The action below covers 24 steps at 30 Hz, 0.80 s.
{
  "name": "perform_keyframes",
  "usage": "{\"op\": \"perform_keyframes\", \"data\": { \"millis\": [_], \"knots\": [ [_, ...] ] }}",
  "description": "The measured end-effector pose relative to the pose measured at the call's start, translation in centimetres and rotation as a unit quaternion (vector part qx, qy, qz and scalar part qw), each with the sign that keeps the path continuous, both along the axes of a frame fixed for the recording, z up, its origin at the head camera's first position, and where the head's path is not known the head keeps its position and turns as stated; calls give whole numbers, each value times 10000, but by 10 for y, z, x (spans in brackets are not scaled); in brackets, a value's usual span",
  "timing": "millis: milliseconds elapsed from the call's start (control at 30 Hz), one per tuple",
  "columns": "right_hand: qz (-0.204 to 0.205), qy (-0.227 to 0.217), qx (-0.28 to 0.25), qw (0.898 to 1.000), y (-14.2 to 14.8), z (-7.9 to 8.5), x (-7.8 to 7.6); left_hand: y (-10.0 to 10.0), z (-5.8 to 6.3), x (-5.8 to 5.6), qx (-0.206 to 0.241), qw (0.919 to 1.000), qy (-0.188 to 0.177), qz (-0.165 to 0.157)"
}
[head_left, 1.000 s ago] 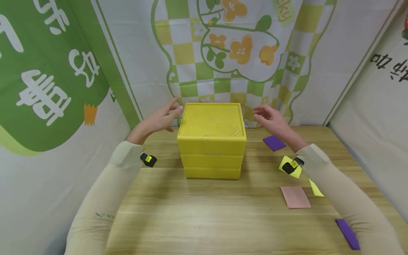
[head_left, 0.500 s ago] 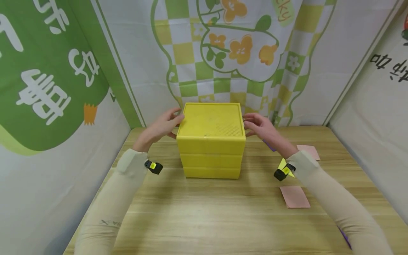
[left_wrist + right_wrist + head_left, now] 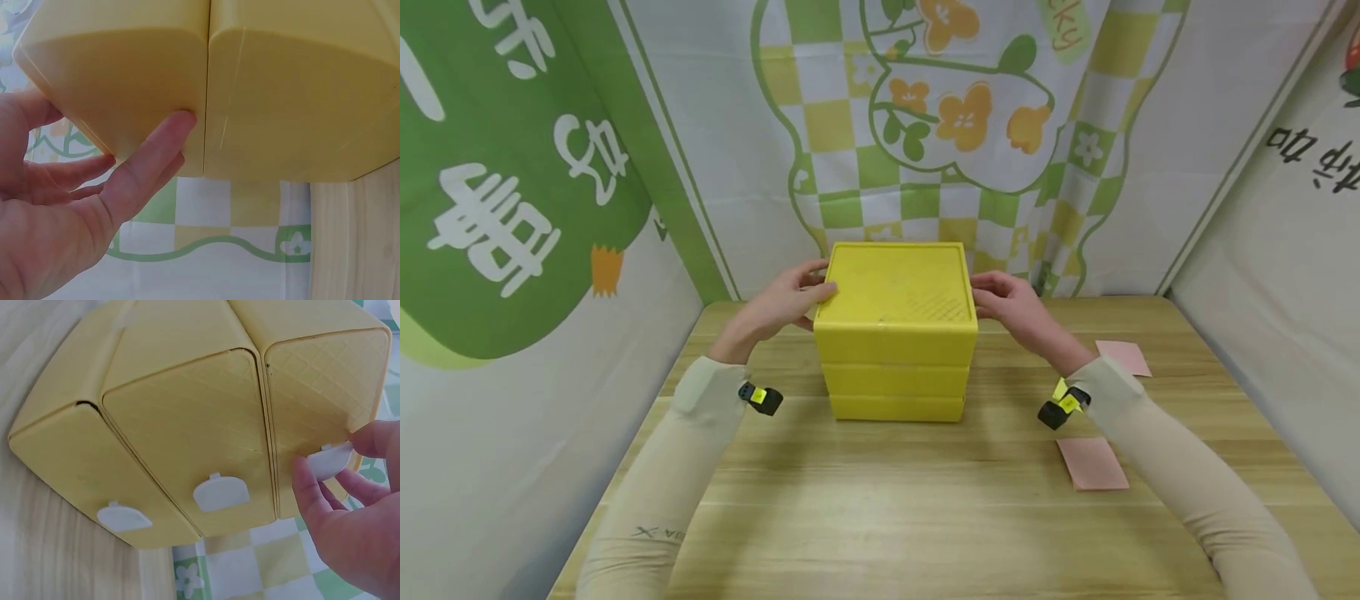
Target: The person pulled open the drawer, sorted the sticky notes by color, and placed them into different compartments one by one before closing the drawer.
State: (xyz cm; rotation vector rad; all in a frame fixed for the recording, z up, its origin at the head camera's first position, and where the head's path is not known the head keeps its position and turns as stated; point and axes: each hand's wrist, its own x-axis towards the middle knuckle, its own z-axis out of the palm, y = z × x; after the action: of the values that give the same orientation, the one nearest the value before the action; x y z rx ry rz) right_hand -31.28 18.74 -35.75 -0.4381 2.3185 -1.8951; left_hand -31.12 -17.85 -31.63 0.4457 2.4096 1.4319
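Observation:
A yellow drawer unit with three stacked tiers stands on the wooden table, with white handles visible on one side. My right hand is at that right side. In the right wrist view its thumb and fingers pinch the white handle of the top drawer, which looks closed. My left hand rests against the opposite side, its thumb at the top edge. Seen from the left wrist, the extended fingers touch the smooth yellow side panel of the top tier.
Two lower drawers have white handles of their own, a middle handle and a bottom handle. To the right lie a pink paper square, a farther pink square and a yellow piece partly behind my sleeve. A patterned curtain hangs behind.
Both hands have come inward and down from beside the unit to touch its sides. My right fingers have taken hold of the top handle. The drawer unit has stayed nearly in place.

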Motion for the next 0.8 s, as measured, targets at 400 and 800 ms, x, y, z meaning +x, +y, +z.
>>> {"op": "perform_keyframes", "data": {
  "millis": [400, 800],
  "knots": [
    [106, -566, -1269, 9902, -6, -2, -2, -5, -4, 0, 86, 10000, -18, 9],
    [-162, -464, -1190, 9917, -1, -3, -3, -2, -4, -3, 116, 9999, 90, -35]
  ]
}}
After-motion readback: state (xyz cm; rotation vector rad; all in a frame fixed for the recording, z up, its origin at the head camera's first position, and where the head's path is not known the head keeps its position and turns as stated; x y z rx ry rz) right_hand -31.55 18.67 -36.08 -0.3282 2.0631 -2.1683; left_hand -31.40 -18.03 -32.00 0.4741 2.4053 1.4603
